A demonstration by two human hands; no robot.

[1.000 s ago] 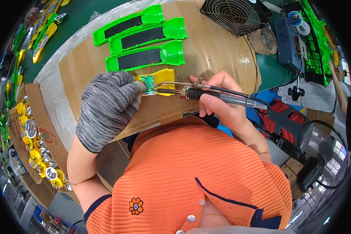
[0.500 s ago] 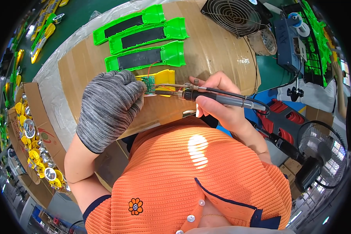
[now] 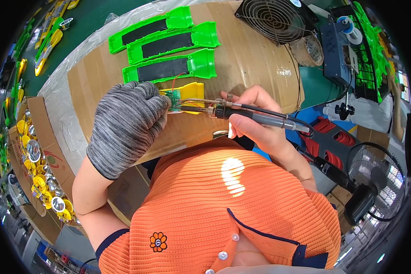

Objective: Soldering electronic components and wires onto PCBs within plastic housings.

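My left hand [image 3: 129,125], in a grey knitted glove, is closed at the edge of a small green circuit board [image 3: 175,97]. Its fingertips are hidden, but they seem to pinch the board. Behind and under the board is a yellow plastic shell [image 3: 196,91], and a thin red wire rises from it toward the nearest green shell. My bare right hand [image 3: 259,121] grips a soldering iron [image 3: 265,118] with a metal solder-feed tube [image 3: 201,101] along its top. The iron's tip points left and meets the board's lower right side, beside my gloved fingers.
Three green plastic shells [image 3: 164,68] with black inserts lie beyond my hands on the cardboard [image 3: 246,59]. A black fan [image 3: 276,18] and a blue solder feeder [image 3: 337,55] stand far right. At left, a carton [image 3: 55,150] holds yellow parts with reflectors.
Almost nothing differs. The left forearm has shifted very slightly left, while the iron stays at the board.
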